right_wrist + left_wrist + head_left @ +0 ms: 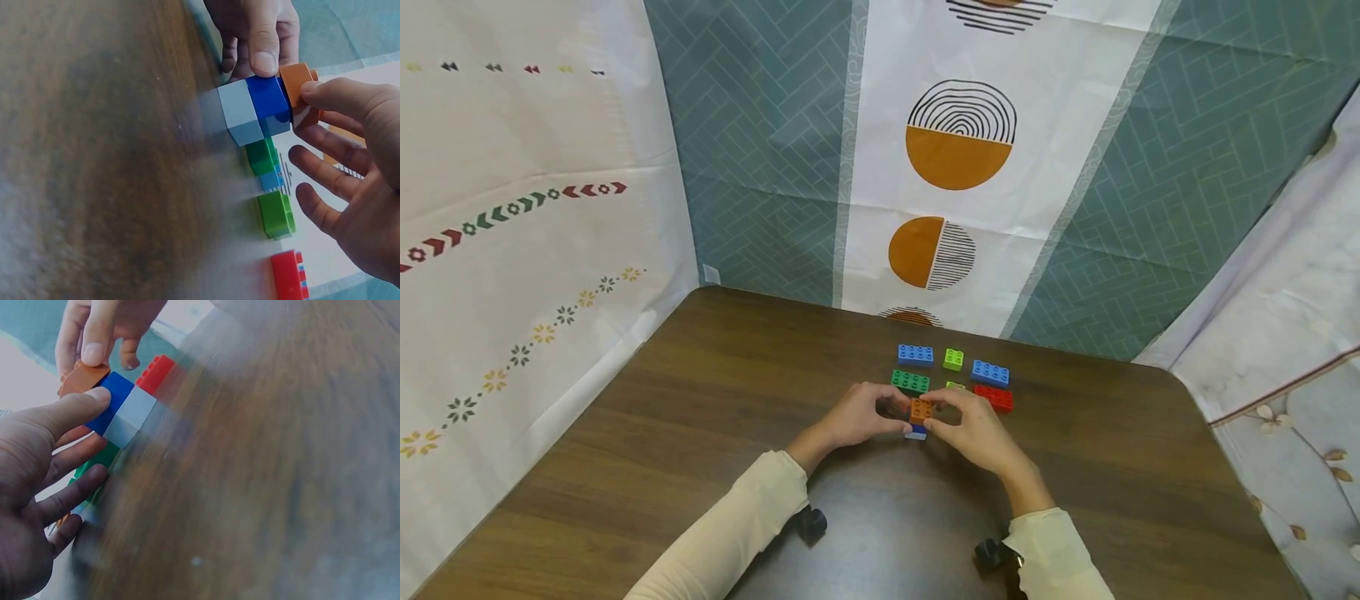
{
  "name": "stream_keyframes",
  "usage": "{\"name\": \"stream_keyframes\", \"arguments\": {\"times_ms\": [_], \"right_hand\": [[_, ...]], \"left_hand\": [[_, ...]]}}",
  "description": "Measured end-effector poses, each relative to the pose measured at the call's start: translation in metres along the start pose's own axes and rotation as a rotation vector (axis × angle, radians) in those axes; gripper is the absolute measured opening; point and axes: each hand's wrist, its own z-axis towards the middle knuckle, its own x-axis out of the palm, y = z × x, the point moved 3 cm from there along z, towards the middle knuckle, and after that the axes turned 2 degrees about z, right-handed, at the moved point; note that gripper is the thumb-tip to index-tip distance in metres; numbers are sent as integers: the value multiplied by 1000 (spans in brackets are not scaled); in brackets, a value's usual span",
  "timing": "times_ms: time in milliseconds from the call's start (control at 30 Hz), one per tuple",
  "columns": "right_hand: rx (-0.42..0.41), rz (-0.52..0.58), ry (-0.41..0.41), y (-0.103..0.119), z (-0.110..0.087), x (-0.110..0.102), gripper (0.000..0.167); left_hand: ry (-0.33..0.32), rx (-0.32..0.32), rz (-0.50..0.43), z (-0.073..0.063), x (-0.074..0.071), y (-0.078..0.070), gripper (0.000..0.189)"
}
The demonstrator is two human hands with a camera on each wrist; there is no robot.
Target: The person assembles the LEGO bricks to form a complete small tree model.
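A small stack stands on the table, with a pale, whitish-blue brick [239, 106] at the bottom and a dark blue brick [267, 97] on it. My left hand [867, 414] pinches the dark blue brick, its thumb flat against the near side. Above that, an orange brick [921, 408] is pinched between the thumb and fingers of my right hand [976, 427]. In the right wrist view the orange brick sits slightly askew over the dark blue one, a thin dark line between them. The other fingers of both hands are spread behind the stack.
Just behind the hands lie a green brick [911, 382], a red brick [996, 398] and a partly hidden lime brick [955, 385]. Farther back are two blue bricks, one left [916, 355] and one right [991, 372], with another lime brick [953, 359] between. Patterned cloth [760, 167] borders the wooden table [715, 400].
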Motion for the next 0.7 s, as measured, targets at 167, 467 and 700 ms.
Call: {"name": "stream_keyframes", "arguments": {"times_ms": [167,467,700], "right_hand": [[-8,10,5,1,-1,2,35],[6,32,23,1,-2,3,35],[12,39,16,1,-2,2,34]], "left_hand": [[0,-2,1,-2,-2,-1,39],[-58,66,-34,-2,-4,-5,33],[-56,76,-37,0,-5,-7,28]]}}
